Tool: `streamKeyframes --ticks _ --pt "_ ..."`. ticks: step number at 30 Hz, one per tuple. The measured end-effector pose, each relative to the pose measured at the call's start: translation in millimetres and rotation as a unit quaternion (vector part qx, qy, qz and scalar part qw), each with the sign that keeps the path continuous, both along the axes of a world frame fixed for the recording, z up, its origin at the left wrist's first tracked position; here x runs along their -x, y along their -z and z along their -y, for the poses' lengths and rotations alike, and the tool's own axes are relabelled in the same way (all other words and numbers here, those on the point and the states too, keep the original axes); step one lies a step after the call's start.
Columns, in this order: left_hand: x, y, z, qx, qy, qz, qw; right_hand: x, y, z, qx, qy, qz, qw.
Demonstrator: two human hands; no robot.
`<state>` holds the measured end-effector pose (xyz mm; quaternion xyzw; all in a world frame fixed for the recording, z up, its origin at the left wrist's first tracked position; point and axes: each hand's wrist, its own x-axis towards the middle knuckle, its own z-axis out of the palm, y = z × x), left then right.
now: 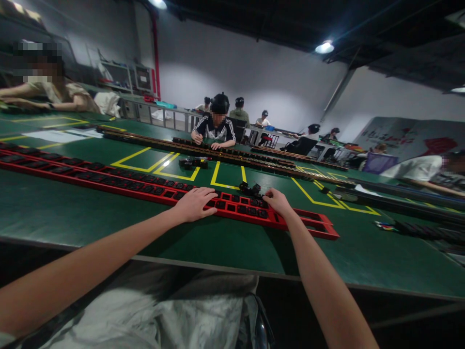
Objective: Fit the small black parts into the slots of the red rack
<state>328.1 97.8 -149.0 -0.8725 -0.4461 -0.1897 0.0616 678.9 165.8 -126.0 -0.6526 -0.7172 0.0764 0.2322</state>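
A long red frame (319, 229) with two rows of square slots runs slantwise across the green table, and black square parts (134, 185) fill many of the slots. My left hand (194, 203) lies palm down over the frame's middle, fingers stretched out and resting on it. Toward the frame's right end, my right hand (278, 199) has thumb and fingers pinched together at the far row. What is between those fingertips is too small and dark to make out. Just behind the frame, beside my right fingers, sits a small pile of loose black parts (250, 189).
Yellow tape outlines (218, 182) mark the green tabletop (174, 237). Another black cluster (194, 163) lies farther back, before long dark rails (232, 156). A cable bundle with coloured ends (387, 226) is at right. Across the table a person (216, 126) works; others sit left and right.
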Motion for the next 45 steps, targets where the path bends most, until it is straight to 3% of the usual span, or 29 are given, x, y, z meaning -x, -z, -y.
streamKeyframes --ticks 31,41,45 --pt "1.3 1.4 0.1 -0.009 0.010 0.008 1.000 0.0 -1.0 -2.0 -0.008 -0.010 0.030 0.999" --pt "-1.5 4.4 0.9 -0.057 0.146 -0.058 0.986 -8.1 6.6 -11.6 -0.037 0.001 0.007 0.999" --pt "-2.3 4.3 -0.4 -0.044 0.171 -0.063 0.982 -8.8 8.2 -13.8 -0.027 -0.004 0.010 1.000"
